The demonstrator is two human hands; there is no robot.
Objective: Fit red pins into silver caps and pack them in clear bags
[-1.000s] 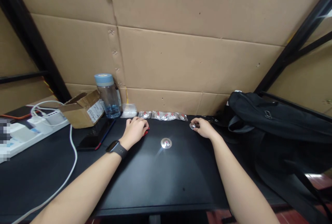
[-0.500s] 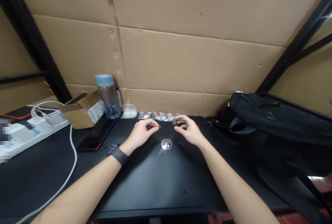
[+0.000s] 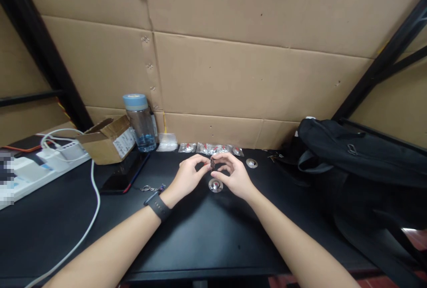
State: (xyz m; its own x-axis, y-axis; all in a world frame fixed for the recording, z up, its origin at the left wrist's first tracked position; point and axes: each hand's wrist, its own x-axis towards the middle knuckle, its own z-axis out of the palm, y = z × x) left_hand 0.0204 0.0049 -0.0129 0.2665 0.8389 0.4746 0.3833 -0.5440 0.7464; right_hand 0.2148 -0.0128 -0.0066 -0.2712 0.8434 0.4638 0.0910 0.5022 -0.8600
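Note:
Between the fingertips of my right hand (image 3: 235,174) is a small dark metal disc (image 3: 212,164), held on edge. My left hand (image 3: 192,174) is pinched, its fingertips meeting the disc's left side; the small red piece seen earlier in it is now hidden. Just below the fingers, a shiny round metal piece with a red centre (image 3: 215,185) lies on the black table (image 3: 200,243). Another round metal piece (image 3: 251,163) lies to the right of my right hand. Several small clear packets (image 3: 213,149) with silvery and red contents line the back.
At the left are a power strip (image 3: 30,174), an open cardboard box (image 3: 106,141), a bottle (image 3: 140,123) and a dark phone (image 3: 125,174). A keyring (image 3: 149,188) lies near my left wrist. A black bag (image 3: 353,163) fills the right side.
My right hand has moved left with the disc, and the two hands now meet at it. The round piece at the right and the rightmost packet have come into view.

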